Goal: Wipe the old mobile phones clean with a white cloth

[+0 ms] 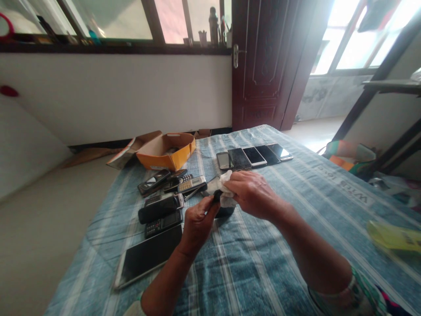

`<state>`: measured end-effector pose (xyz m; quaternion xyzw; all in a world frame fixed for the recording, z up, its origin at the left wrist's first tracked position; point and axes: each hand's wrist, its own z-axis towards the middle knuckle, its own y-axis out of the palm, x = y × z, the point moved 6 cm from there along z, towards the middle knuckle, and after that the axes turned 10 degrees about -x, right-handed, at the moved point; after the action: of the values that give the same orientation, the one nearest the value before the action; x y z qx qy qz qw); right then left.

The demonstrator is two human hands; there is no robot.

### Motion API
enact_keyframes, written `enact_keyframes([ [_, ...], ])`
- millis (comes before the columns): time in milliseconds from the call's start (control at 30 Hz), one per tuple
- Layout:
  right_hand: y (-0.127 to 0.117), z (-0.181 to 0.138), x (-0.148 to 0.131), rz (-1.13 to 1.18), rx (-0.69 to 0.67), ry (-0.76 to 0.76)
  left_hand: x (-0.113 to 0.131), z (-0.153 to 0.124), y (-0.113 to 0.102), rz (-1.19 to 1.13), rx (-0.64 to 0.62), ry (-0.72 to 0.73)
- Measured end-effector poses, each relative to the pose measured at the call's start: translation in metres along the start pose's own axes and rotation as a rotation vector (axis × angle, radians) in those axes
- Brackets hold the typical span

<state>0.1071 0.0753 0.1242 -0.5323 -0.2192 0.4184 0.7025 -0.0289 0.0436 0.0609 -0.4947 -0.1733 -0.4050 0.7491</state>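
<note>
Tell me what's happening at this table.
A person's left hand grips a small dark device above the striped tablecloth, while the right hand presses a white cloth against its top. Five smartphones lie in a row beyond the hands. A heap of keypad phones and a tablet lie to the left, with an orange box behind them.

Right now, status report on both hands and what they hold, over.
Left hand gripping a small dark phone. Right hand pressing a white cloth onto it. Pile of old phones close beside the left hand.
</note>
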Motion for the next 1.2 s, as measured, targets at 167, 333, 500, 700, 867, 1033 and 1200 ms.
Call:
enact_keyframes([
  [167,0.004,0.005,-0.016,-0.053,0.054,-0.044,0.004,-0.001,-0.001,0.058,0.007,0.054],
  [333,0.005,0.005,0.001,0.059,-0.001,0.002,0.005,0.003,-0.001,0.016,-0.017,0.050],
  [500,0.006,0.000,0.022,0.183,-0.035,0.050,0.000,0.003,-0.001,-0.037,0.001,-0.025],
  [700,0.006,0.006,0.002,0.160,0.014,-0.008,-0.001,0.001,-0.001,0.012,-0.009,-0.003],
  [867,0.009,0.008,0.004,0.176,0.024,-0.001,-0.003,0.002,-0.003,-0.022,-0.019,-0.017],
  [1033,0.012,0.004,0.024,0.314,0.011,0.042,-0.008,0.003,-0.003,-0.060,-0.012,-0.071],
  [1200,0.012,0.007,0.010,0.218,0.055,0.007,-0.009,0.002,-0.005,-0.052,-0.014,-0.067],
])
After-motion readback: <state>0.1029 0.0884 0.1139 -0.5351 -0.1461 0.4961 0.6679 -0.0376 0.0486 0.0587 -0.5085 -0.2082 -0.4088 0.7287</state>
